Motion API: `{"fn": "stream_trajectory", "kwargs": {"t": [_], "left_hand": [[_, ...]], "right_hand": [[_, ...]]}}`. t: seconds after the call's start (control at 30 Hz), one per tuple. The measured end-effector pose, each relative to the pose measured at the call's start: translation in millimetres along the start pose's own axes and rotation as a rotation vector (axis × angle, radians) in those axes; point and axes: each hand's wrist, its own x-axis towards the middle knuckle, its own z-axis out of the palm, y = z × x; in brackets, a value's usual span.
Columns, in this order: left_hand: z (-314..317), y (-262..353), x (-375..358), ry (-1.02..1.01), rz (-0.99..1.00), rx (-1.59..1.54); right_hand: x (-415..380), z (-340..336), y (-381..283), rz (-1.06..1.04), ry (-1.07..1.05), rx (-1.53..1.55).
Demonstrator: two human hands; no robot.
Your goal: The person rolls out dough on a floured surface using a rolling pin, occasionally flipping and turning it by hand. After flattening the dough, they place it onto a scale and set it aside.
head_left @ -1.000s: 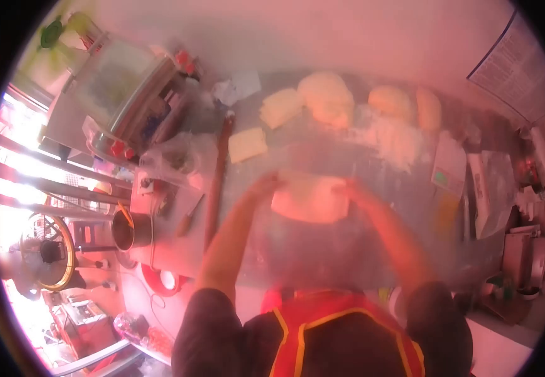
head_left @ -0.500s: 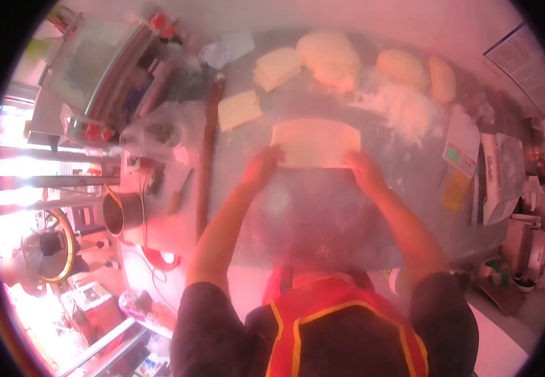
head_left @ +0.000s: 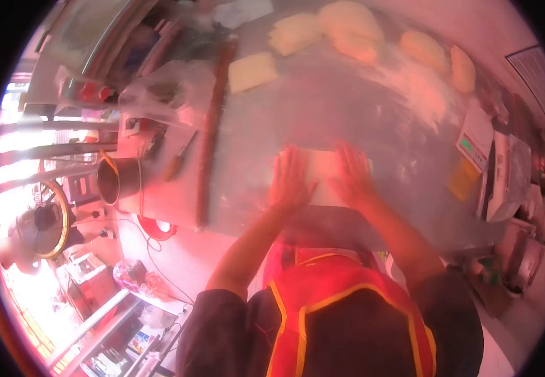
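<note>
A flat rectangular sheet of dough (head_left: 324, 182) lies on the grey worktop (head_left: 266, 125) in front of me. My left hand (head_left: 291, 181) rests flat on its left part, fingers stretched away from me. On its right part lies my right hand (head_left: 353, 176), likewise flat with the fingers out. A strip of the dough shows between the two hands; the rest of it is partly covered. Farther back on the left sits another flat dough piece (head_left: 252, 72), with a folded dough stack (head_left: 294, 32) beyond it.
Big dough lumps (head_left: 351, 31) and smaller ones (head_left: 424, 51) line the back, near scattered flour (head_left: 420, 94). A long wooden rolling pin (head_left: 212, 138) lies at left, beside a knife (head_left: 177, 163) and a metal pot (head_left: 119, 179). A scale (head_left: 473, 141) stands right.
My hands have gone from holding the dough sheet's side edges to lying flat on top of it. The sheet is now nearer to me. The camera view has shifted.
</note>
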Motion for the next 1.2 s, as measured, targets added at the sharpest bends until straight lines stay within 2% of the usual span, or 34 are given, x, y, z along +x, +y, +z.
{"fn": "stream_trajectory", "kwargs": {"t": [0.1, 0.17, 0.23, 0.33, 0.37, 0.43, 0.47, 0.5, 0.53, 0.57, 0.6, 0.63, 0.67, 0.7, 0.8, 0.87, 0.9, 0.97, 1.07, 1.13, 1.2], "left_hand": [[4.8, -1.3, -8.4, 0.008, -0.053, -0.038], [3.0, -8.7, -9.5, -0.074, -0.04, -0.089], [12.4, -53.6, -35.3, 0.071, -0.12, -0.163], [-25.8, -78.9, -70.5, 0.345, -0.391, 0.168], [-52.6, -89.0, -78.3, 0.239, -0.742, -0.254], [-59.9, -112.0, -100.4, 0.208, -0.897, 0.103], [-59.1, -125.0, -111.7, 0.256, -0.823, 0.077], [-61.6, -131.2, -121.9, 0.288, -0.759, 0.062], [-68.0, -132.1, -118.2, 0.198, -0.859, 0.038], [-80.3, -133.2, -104.7, 0.105, -0.959, 0.014], [-88.1, -134.7, -98.0, 0.008, -1.065, -0.007], [-87.7, -133.8, -99.3, 0.013, -1.082, -0.035], [-84.6, -132.5, -97.7, 0.024, -1.098, -0.06], [-85.3, -117.4, -105.1, 0.053, -1.095, -0.062], [-95.2, -43.5, -124.4, 0.16, -1.026, -0.051], [-58.1, -2.1, -172.6, 0.175, -1.062, -0.194], [-54.5, 35.1, -182.9, 0.131, -1.141, -0.125], [-20.7, 86.9, -226.7, 0.157, -1.125, -0.195], [-1.0, 171.5, -262.8, 0.002, -1.107, -0.366], [24.1, 197.0, -283.7, -0.127, -1.049, -0.394], [29.7, 216.4, -297.0, -0.244, -1.129, -0.548]], "right_hand": [[-10.5, 26.4, 20.6, 0.041, 0.02, 0.017], [-6.0, 48.9, 10.5, 0.076, 0.048, 0.017], [11.6, 33.9, -4.8, 0.129, 0.125, -0.14], [53.9, 38.1, -98.2, 0.256, -0.219, 0.447], [47.6, 70.4, -115.8, -0.069, 0.036, 0.38], [45.8, 53.6, -135.4, -0.434, 0.014, 0.284], [43.1, 43.5, -126.2, -0.499, 0.006, 0.308], [37.5, 38.9, -107.0, -0.403, -0.06, 0.454], [22.6, 37.1, -78.2, -0.3, -0.145, 0.611], [3.0, 21.1, -37.5, -0.409, -0.064, 0.402], [-16.9, 17.7, 0.7, -0.357, -0.062, 0.367], [-38.3, 13.4, 37.7, -0.35, 0.005, 0.282], [-49.1, -5.6, 60.3, -0.274, -0.037, 0.17], [-55.1, -32.7, 70.4, -0.199, -0.079, 0.06], [-49.5, -69.9, 74.8, -0.25, -0.003, 0.019], [-43.0, -61.8, 75.6, -0.303, 0.031, 0.164], [-27.8, -58.8, 74.5, -0.335, 0.076, 0.228], [-12.7, -55.9, 70.0, -0.425, 0.111, 0.254], [-8.6, -69.0, 65.4, -0.611, 0.064, 0.258], [12.8, -64.2, 62.3, -0.745, 0.013, 0.222], [26.3, -51.9, 75.9, -0.833, -0.063, 0.147]]}}
